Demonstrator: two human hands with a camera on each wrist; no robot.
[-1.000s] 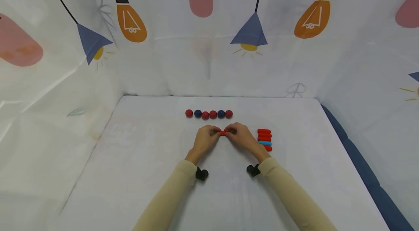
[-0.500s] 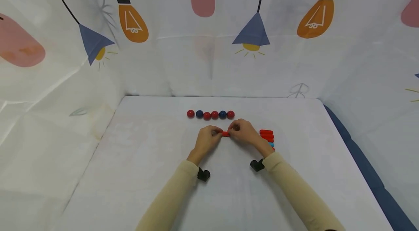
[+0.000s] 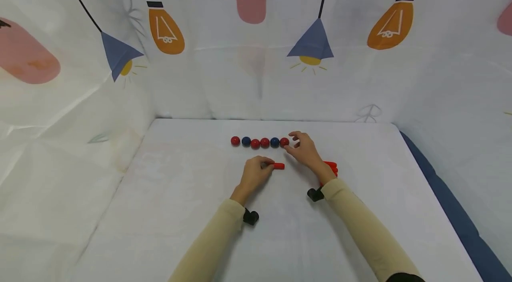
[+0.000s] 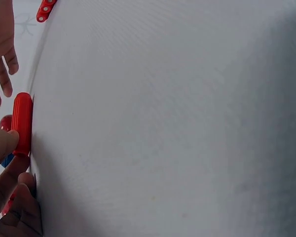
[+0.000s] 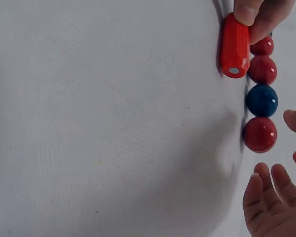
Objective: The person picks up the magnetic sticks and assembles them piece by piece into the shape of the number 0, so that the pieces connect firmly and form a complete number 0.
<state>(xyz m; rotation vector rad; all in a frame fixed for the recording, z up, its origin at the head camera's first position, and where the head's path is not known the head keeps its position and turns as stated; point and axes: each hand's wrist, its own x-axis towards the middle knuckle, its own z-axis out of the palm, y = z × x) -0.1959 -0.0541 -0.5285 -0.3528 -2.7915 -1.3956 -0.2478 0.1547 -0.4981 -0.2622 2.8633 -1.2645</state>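
In the head view my left hand (image 3: 253,174) pinches one end of a short red rod (image 3: 279,166) close above or on the white table; I cannot tell which. The right wrist view shows a small silvery disc in the rod's free end (image 5: 235,54). My right hand (image 3: 307,151) is at the right end of a row of red and dark blue balls. Its thumb and fingers are spread about the last red ball (image 3: 284,141). In the right wrist view a gap shows between those fingertips and that ball (image 5: 260,134).
More red rods (image 3: 332,165) lie side by side on the table (image 3: 192,211), partly hidden under my right wrist. The other balls, such as a dark blue one (image 3: 274,142), run left in a line. A printed white sheet (image 3: 224,82) stands behind.
My right hand has let go of the red rod and moved up and right to the last red ball, its fingers spreading. My left hand still pinches the rod.
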